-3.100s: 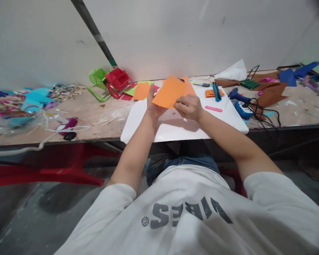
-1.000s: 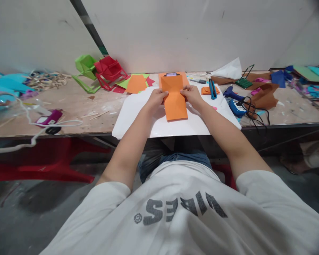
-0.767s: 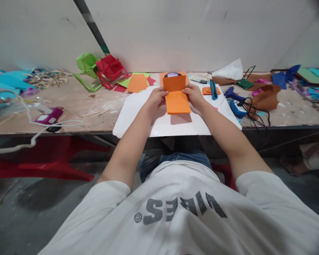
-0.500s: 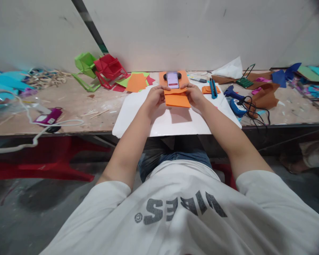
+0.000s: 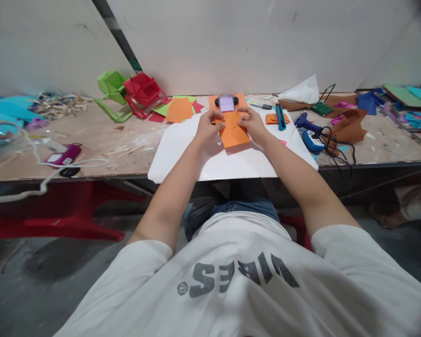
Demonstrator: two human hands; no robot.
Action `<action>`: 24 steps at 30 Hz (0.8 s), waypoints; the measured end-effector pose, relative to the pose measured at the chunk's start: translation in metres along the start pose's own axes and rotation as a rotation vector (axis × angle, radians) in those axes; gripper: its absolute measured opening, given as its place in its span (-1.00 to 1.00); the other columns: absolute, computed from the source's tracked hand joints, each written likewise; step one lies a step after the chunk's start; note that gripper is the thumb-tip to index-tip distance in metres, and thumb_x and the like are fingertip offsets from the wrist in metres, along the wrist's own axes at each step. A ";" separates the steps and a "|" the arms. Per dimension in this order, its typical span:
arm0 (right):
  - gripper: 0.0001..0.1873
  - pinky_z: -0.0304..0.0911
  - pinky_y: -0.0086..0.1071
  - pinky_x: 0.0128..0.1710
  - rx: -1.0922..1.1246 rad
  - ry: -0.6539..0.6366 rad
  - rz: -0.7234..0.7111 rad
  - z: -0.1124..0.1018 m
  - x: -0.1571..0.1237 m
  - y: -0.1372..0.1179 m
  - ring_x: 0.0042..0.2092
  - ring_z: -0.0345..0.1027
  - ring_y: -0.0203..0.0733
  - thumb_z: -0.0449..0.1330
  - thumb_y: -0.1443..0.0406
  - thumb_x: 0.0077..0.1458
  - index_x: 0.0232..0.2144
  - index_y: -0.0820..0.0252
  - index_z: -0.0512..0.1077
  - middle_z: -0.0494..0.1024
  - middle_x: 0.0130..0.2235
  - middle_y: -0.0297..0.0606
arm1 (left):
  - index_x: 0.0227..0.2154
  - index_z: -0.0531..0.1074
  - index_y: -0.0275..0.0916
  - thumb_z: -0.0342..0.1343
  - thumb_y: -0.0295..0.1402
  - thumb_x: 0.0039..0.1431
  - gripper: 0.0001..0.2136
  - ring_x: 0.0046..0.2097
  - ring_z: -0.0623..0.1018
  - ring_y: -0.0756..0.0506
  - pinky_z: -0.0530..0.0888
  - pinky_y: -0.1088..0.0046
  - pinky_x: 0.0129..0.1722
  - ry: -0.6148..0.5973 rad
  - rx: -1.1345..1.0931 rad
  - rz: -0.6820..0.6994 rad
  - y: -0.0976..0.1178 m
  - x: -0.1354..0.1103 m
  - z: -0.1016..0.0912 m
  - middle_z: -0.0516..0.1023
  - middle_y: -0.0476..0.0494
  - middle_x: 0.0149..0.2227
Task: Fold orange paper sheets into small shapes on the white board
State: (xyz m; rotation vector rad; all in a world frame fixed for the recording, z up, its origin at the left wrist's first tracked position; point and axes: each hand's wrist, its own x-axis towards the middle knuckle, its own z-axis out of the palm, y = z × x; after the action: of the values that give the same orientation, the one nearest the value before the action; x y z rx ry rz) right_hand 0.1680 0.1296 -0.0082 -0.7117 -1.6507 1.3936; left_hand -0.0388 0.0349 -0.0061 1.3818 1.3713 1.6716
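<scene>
An orange sheet of paper (image 5: 234, 133) lies folded on a white board (image 5: 228, 161) in front of me. My left hand (image 5: 207, 126) pinches its upper left edge with the fingers closed on it. At the upper right edge, my right hand (image 5: 252, 124) presses down with closed fingers. A phone (image 5: 226, 103) with a lit screen stands just behind the paper, between my hands.
Red (image 5: 142, 92) and green (image 5: 111, 86) folded paper models and orange sheets (image 5: 180, 110) lie at the back left. A blue cutter (image 5: 279, 117), a blue glue gun (image 5: 312, 135) with black cable and brown scraps (image 5: 349, 127) sit right. A purple device (image 5: 61, 156) and white cord lie left.
The paper went from held up in the air to lying on the white board. Both hands folded it in half and now press it flat. The phone behind it came into view.
</scene>
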 end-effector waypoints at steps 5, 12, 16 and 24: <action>-0.61 0.66 -0.18 -0.09 0.087 0.063 0.118 -0.001 0.000 0.000 -0.18 0.67 -0.05 0.54 0.36 0.04 -0.11 0.04 0.55 0.69 -0.31 -0.35 | 0.08 0.55 -0.04 0.58 -0.39 0.14 -0.51 0.28 0.67 -0.33 0.61 0.15 0.27 -0.017 0.000 0.082 -0.012 0.002 -0.005 0.67 -0.25 0.18; -0.68 0.54 -0.27 -0.18 0.023 0.035 0.070 -0.004 0.002 0.006 -0.25 0.55 -0.14 0.61 0.25 0.27 -0.31 0.06 0.51 0.65 -0.34 -0.29 | 0.44 0.27 0.04 0.69 0.07 0.20 -0.08 0.20 0.74 -0.38 0.67 -0.10 0.27 -0.034 0.088 0.163 -0.048 0.020 -0.011 0.65 -0.24 0.11; -0.64 0.48 -0.27 -0.20 -0.033 0.066 0.025 -0.004 0.007 0.012 -0.27 0.51 -0.14 0.61 0.22 0.33 -0.34 0.06 0.50 0.61 -0.37 -0.32 | 0.47 0.24 0.04 0.64 0.35 0.19 0.02 0.13 0.74 -0.41 0.67 -0.21 0.26 -0.058 0.123 0.172 -0.058 0.025 -0.014 0.62 -0.20 0.00; -0.51 0.47 -0.25 -0.23 -0.129 0.056 -0.040 -0.006 0.011 0.016 -0.34 0.36 -0.18 0.63 0.03 0.34 -0.34 0.00 0.43 0.48 -0.43 -0.42 | 0.42 0.32 0.05 0.55 0.50 0.18 -0.01 0.26 0.72 -0.47 0.65 -0.28 0.34 -0.033 0.126 0.232 -0.062 0.027 -0.015 0.58 -0.23 0.03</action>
State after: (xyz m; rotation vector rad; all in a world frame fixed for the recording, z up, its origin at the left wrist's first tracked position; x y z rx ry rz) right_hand 0.1660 0.1455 -0.0209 -0.7802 -1.7127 1.2370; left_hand -0.0717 0.0729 -0.0533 1.6886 1.3606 1.7220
